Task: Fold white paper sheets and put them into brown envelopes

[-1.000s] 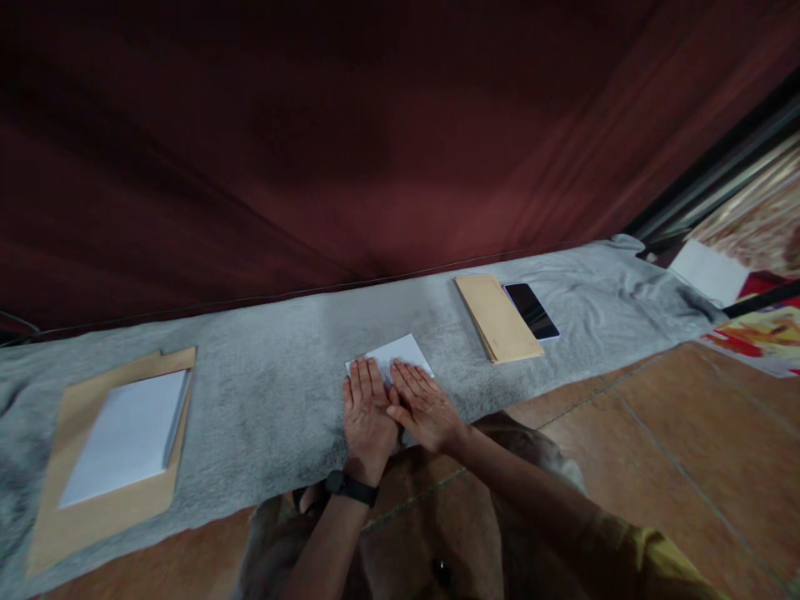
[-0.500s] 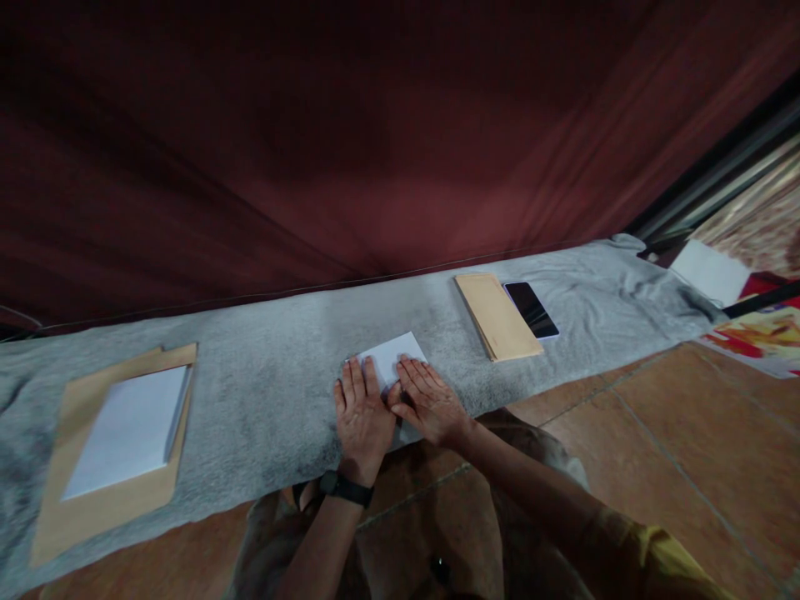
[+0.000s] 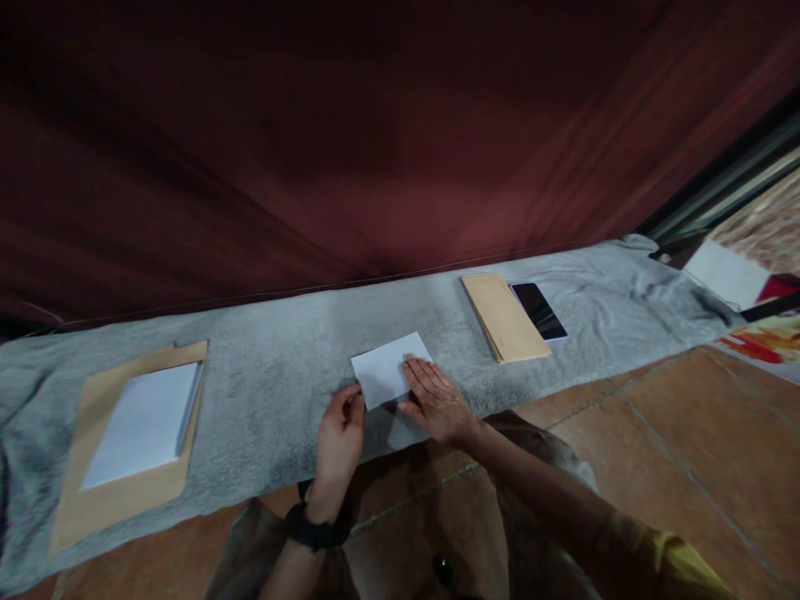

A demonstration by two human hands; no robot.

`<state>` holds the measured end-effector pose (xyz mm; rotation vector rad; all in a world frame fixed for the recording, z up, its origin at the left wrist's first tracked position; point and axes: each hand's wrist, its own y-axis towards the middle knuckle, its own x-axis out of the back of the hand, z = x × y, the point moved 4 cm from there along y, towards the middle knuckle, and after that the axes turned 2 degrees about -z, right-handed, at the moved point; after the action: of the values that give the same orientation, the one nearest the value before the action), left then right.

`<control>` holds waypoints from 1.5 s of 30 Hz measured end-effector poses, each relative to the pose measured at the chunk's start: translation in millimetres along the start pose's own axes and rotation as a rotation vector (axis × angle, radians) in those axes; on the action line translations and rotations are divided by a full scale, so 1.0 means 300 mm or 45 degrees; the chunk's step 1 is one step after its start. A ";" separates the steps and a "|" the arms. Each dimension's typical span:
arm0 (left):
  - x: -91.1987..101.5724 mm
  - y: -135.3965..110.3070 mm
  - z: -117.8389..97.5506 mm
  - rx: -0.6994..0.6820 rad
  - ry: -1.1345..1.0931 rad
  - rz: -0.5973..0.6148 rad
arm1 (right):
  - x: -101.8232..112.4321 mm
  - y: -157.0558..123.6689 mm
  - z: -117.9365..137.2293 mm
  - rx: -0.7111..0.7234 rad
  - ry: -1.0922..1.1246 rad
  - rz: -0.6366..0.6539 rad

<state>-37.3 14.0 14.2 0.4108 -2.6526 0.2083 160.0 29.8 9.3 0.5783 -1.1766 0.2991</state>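
Note:
A folded sheet of white paper (image 3: 382, 375) lies at a slant on the grey cloth in front of me. My right hand (image 3: 438, 402) rests flat across its right end, fingers stretched out and side by side. At the paper's lower left corner is my left hand (image 3: 342, 427), its fingers curled and thumb and fingertips closed at the edge. The paper's lower right part is hidden under the right hand.
Grey cloth (image 3: 268, 383) covers the narrow bench. To the left, a stack of white paper (image 3: 143, 425) lies on large brown envelopes (image 3: 118, 521). Smaller brown envelopes (image 3: 507, 321) and a phone (image 3: 538, 311) lie to the right. A dark red curtain (image 3: 400, 167) hangs behind.
My left hand has come off the top of the paper to its lower left corner, its fingers curling. The right hand remains flat on the paper, and more of the sheet shows.

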 end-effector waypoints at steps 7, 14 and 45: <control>0.002 -0.039 -0.006 0.542 -0.474 0.232 | 0.002 -0.001 0.004 -0.023 -0.008 0.043; 0.003 -0.047 -0.012 0.587 -0.486 0.267 | 0.006 -0.002 0.007 -0.023 -0.028 0.050; -0.027 -0.010 -0.010 0.471 0.002 0.336 | -0.016 -0.003 0.002 0.007 -0.105 0.034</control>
<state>-28.2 14.0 13.6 0.1692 -2.6593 0.7877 158.2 29.0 4.6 0.5845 -1.2644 0.3039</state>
